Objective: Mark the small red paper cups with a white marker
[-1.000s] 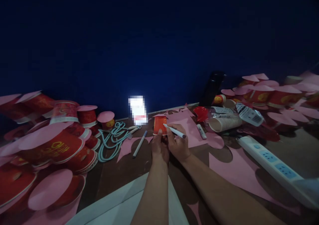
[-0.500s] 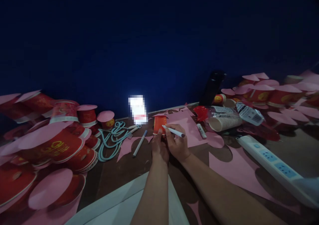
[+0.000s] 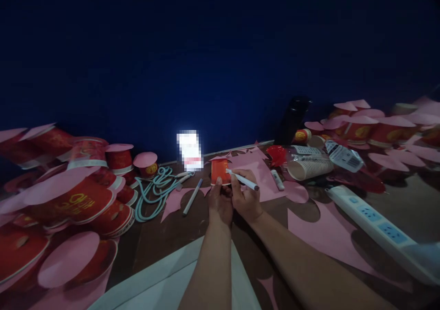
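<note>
Between my hands is a red paper cup (image 3: 219, 170), tilted, with its side facing me. My left hand (image 3: 220, 203) is closed round its near end, the thumb against the red side. A white marker pen (image 3: 244, 180) is pinched in my right hand (image 3: 247, 200), its tip close to the cup's right side; contact cannot be made out. A second marker (image 3: 193, 197), capped in blue, lies on the table to the left. Behind the hands is a pink paper sheet (image 3: 259, 175) with cut edges, and a small white tube (image 3: 277, 180) rests by it.
Red cups topped with pink discs (image 3: 146, 163) crowd the left side, and more (image 3: 360, 129) stand at the back right. A coiled pale blue cable (image 3: 151, 204), a lit phone (image 3: 189, 149), a stack of paper cups (image 3: 309, 168), a dark bottle (image 3: 294, 117) and a power strip (image 3: 374, 223) surround the hands.
The marker's tip has shifted slightly to the right on or near the cup, and my right hand has moved a little with it. My left hand still grips the cup.
</note>
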Available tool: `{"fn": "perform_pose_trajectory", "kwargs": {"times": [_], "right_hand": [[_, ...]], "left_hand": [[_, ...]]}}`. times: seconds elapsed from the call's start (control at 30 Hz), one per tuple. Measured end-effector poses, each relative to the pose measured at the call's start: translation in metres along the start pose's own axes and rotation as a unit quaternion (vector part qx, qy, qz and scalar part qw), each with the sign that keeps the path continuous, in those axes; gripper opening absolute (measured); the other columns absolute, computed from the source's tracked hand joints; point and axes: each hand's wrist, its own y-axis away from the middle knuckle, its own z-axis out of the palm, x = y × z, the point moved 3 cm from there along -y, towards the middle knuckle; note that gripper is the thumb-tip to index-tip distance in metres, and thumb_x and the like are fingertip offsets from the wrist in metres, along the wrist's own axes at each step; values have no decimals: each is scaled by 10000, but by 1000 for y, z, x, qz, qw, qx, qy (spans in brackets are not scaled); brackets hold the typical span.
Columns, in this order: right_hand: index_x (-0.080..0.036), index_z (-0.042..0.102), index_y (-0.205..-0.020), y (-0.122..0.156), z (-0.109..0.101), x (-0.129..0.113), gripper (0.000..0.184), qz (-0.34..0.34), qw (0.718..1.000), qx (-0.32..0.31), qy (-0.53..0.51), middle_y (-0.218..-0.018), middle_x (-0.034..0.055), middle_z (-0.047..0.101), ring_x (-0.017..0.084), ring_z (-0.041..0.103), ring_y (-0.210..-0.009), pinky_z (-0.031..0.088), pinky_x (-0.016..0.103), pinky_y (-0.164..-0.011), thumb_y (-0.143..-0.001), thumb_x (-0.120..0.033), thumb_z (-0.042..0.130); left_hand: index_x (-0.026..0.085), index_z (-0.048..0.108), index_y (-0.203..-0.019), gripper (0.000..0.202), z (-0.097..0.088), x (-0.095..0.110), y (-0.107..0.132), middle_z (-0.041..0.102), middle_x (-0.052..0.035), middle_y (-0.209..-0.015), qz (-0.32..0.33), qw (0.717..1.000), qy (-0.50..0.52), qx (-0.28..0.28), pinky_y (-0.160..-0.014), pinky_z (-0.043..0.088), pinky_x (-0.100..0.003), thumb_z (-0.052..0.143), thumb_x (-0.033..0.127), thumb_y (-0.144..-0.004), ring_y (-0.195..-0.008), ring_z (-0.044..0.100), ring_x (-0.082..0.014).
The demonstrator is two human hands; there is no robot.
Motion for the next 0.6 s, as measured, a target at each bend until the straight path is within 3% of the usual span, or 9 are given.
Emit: {"fn": "perform_pose_trajectory", "kwargs": {"times": [0.17,0.6], "right_hand": [[-199,621,-978,0,1,2,159,6,1000,9,1,-954,79,648,201,606,-911,500,387,-840,-881,-253,507],[-197,620,-980,-1,2,2,152,-8,1000,-8,15,-962,76,657,203,602,-930,485,391,-853,-870,-224,519]], "left_hand": [[126,572,-763,135,1,1,1,527,38,-573,-11,999,38,16,-496,414,-147,683,200,-745,-473,475,-31],[124,595,-774,76,0,-2,-1,558,22,-579,-13,999,28,10,-588,461,-198,632,190,-767,-517,533,-67]]}}
